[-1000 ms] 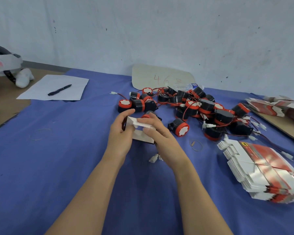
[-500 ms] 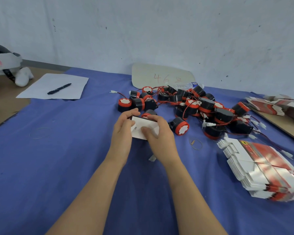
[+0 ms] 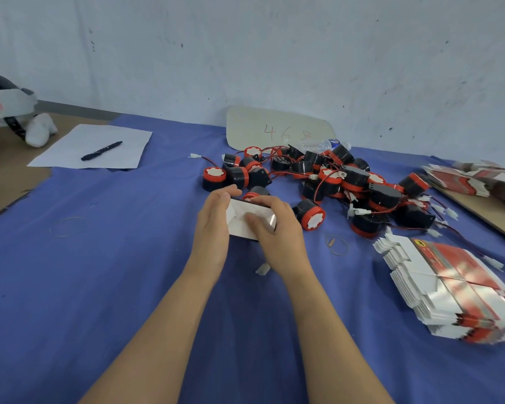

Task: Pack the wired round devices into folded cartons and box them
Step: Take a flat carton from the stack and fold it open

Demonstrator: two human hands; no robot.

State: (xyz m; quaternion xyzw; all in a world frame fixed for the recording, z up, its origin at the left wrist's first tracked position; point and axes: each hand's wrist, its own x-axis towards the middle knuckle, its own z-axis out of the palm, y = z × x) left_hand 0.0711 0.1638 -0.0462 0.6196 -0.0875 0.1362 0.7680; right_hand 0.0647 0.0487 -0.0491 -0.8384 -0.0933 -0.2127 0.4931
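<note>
Only legible text is a handwritten "46" in reddish marker on the beige board (image 3: 277,128) by the wall. A third character follows it but is unreadable. The top of the stack of flat cartons (image 3: 449,287) carries a yellow emblem (image 3: 419,243) with a black figure. The print beside it is too small to read.
</note>
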